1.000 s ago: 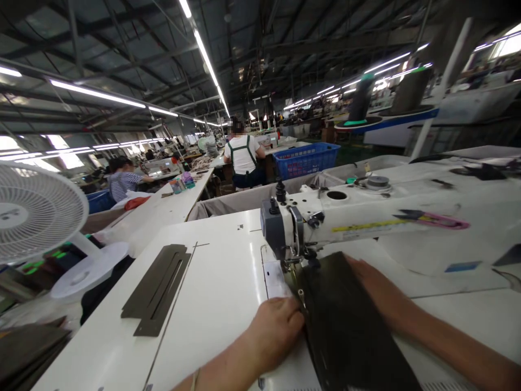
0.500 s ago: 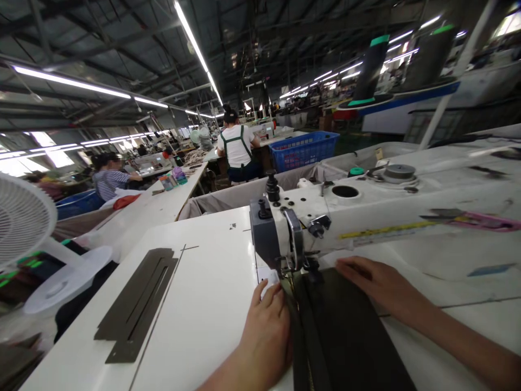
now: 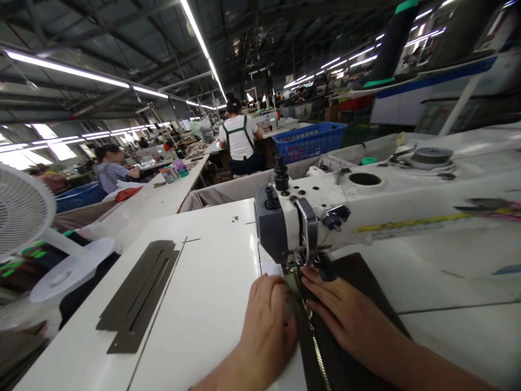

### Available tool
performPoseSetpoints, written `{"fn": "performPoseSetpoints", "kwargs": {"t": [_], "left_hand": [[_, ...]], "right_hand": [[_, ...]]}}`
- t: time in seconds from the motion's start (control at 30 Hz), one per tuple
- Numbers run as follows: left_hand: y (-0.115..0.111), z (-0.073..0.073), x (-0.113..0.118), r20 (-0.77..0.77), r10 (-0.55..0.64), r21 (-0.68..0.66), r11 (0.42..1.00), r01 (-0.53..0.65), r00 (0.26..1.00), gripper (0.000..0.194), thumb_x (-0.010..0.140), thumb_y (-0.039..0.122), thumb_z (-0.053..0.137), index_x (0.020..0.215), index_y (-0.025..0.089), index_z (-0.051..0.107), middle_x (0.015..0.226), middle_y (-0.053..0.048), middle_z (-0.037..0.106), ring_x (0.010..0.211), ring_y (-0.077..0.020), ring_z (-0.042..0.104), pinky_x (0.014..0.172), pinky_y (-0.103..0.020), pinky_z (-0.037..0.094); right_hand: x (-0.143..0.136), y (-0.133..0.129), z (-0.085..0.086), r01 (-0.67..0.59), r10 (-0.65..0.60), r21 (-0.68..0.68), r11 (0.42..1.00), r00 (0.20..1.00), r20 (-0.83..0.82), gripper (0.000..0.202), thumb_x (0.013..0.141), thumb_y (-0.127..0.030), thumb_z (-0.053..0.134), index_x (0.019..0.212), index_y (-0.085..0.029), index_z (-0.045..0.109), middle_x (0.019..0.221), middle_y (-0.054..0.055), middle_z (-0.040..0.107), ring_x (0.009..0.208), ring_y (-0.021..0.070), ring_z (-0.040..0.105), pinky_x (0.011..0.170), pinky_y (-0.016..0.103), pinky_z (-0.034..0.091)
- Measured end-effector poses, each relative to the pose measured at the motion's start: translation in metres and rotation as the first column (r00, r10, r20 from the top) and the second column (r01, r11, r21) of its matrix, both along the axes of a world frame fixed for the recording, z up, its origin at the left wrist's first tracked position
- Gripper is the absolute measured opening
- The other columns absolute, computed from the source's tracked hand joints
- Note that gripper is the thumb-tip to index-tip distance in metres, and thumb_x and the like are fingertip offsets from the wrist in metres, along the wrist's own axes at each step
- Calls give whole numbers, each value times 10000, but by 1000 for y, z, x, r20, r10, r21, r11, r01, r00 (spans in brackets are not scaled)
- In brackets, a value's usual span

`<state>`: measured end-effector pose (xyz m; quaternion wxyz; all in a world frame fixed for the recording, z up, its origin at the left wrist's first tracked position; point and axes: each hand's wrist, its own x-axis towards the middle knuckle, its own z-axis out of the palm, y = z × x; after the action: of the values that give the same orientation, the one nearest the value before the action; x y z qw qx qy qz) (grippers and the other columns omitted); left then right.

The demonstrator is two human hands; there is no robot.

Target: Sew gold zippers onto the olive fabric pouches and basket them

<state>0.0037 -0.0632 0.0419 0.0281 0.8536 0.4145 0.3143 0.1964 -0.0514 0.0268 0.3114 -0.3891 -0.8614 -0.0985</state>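
Note:
Dark olive fabric (image 3: 358, 271) lies under the needle area of a white and grey sewing machine (image 3: 272, 222). A zipper with gold teeth (image 3: 318, 355) runs along it towards me from the presser foot. My right hand (image 3: 354, 320) rests flat on the fabric, fingers stretched towards the foot, right beside the zipper. On the left, my left hand (image 3: 268, 320) is closed with curled fingers at the fabric's left edge. Its fingertips are hidden, so I cannot tell what they pinch. The needle tip is hidden too.
A dark slotted template (image 3: 138, 293) lies on the white table (image 3: 203, 304). A white fan (image 3: 24, 217) stands at left. Scissors (image 3: 484, 207) and a yellow tape measure (image 3: 411, 222) rest along the machine. Beyond are a blue basket (image 3: 309, 142) and seated co-workers (image 3: 240, 136).
My right hand has moved left from the fabric's far right edge onto the zipper side. More gold teeth show. My left hand's fingers have curled in, and the view has shifted slightly.

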Motion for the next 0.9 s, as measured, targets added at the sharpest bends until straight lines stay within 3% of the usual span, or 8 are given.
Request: {"fn": "performPoseSetpoints", "kwargs": {"t": [0.1, 0.3, 0.7, 0.9], "left_hand": [[5, -4, -4, -54, -72, 58, 995, 75, 996, 384, 752, 50, 402, 1113, 112, 515, 1150, -166, 567, 1096, -262, 527, 927, -487, 465], [15, -3, -5, -146, -224, 90, 967, 239, 963, 216, 905, 123, 401, 997, 132, 596, 1095, -136, 632, 1052, -225, 588, 930, -421, 491], [16, 0, -4, -216, -222, 101, 963, 248, 951, 217, 895, 98, 399, 976, 124, 598, 1105, -129, 629, 1041, -229, 593, 923, -443, 485], [19, 0, -2, -198, -211, 82, 970, 231, 957, 190, 865, 92, 435, 972, 109, 592, 1075, -129, 630, 999, -210, 606, 936, -392, 469]], "right_hand": [[-14, -5, -5, -36, 38, -59, 998, 999, 36, 380, 881, -120, 340, 1205, -46, 526, 1201, 147, 580, 1120, 211, 532, 884, 347, 509], [-9, -1, 0, -62, 69, -64, 996, 991, 114, 397, 869, -80, 303, 1166, 27, 544, 1179, 190, 580, 1078, 247, 565, 894, 372, 504], [-8, 0, 0, -73, 83, -77, 994, 988, 129, 396, 884, -88, 289, 1137, 40, 565, 1185, 214, 566, 1104, 268, 543, 941, 388, 463], [-7, 8, -1, -99, 101, -30, 995, 990, 101, 394, 887, -89, 272, 1117, 13, 575, 1144, 193, 603, 1067, 248, 572, 905, 373, 493]]}}
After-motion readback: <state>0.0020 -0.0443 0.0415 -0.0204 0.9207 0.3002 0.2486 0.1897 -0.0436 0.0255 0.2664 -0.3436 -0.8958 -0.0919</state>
